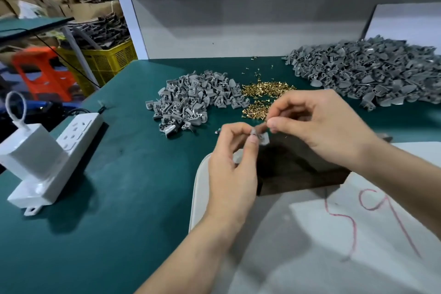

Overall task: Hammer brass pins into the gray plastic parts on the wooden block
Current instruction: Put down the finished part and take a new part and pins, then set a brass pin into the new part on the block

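From the head view, the left hand (235,162) pinches one gray plastic part (262,138) between thumb and forefinger, its grip narrow and closed on the piece, held in the air above the table (119,174). The right hand (317,124) is just up and to the right of it, thumb and forefinger pressed together at the part's upper edge. What they pinch is blurred, probably a single brass pin, and its long axis cannot be read. The two grips almost touch, so the pin has to go in down and to the left, toward the left hand.

A dark slab, apparently the wooden block (293,169), lies directly beneath both hands, nearer the right. The loose brass pins (265,93) lie just beyond the hands, between a small heap of gray parts (188,102) and a large heap (367,71) at far right. No hammer is visible.
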`<state>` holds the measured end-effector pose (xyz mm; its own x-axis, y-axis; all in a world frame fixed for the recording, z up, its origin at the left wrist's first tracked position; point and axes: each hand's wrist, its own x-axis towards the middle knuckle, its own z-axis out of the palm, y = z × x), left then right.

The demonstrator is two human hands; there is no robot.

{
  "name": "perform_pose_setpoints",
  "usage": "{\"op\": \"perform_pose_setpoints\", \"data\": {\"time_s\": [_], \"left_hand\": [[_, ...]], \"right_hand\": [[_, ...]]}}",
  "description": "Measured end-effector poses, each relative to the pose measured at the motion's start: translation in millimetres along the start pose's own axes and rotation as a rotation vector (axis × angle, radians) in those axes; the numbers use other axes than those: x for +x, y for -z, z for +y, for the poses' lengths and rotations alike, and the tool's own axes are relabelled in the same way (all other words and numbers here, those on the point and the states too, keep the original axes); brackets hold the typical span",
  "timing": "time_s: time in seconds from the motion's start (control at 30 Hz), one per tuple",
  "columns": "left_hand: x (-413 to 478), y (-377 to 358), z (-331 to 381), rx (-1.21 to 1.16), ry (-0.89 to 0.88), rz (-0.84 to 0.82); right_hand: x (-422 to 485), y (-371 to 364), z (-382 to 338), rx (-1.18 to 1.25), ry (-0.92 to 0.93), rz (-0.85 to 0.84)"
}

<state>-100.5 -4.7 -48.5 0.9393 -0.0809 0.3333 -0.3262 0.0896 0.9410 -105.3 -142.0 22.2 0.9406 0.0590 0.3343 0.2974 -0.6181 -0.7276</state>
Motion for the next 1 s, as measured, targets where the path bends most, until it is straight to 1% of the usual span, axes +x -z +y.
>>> {"op": "perform_pose_setpoints", "data": {"time_s": [0.07, 0.2, 0.33, 0.53, 0.63, 0.83, 1.0], "left_hand": [[-0.8, -1.6, -1.7, 0.033, 0.011, -0.067], [-1.4, -2.5, -2.5, 0.157, 0.037, -0.104], [-2.0, -2.5, -1.5, 0.196, 0.011, -0.084], [-4.6, -2.3, 1.4, 0.25, -0.062, -0.088], [-5.1, -1.4, 1.9, 0.283, -0.106, -0.054], [-5.3, -1.6, -0.8, 0.283, -0.144, -0.037], [-6.4, -1.4, -0.8, 0.269, -0.17, 0.001]], "right_hand": [[-2.0, 6.4, 11.6, 0.012, -0.037, 0.04], [-9.2, 4.3, 22.7, 0.075, -0.055, 0.079], [-15.1, -1.0, 24.7, 0.078, -0.027, 0.082], [-25.6, -6.7, 19.4, -0.041, 0.073, 0.088], [-27.1, -5.3, 17.8, -0.116, 0.118, 0.105], [-30.4, -6.8, 19.3, 0.005, 0.039, 0.115], [-30.7, -10.0, 18.5, -0.023, 0.011, 0.201]]}}
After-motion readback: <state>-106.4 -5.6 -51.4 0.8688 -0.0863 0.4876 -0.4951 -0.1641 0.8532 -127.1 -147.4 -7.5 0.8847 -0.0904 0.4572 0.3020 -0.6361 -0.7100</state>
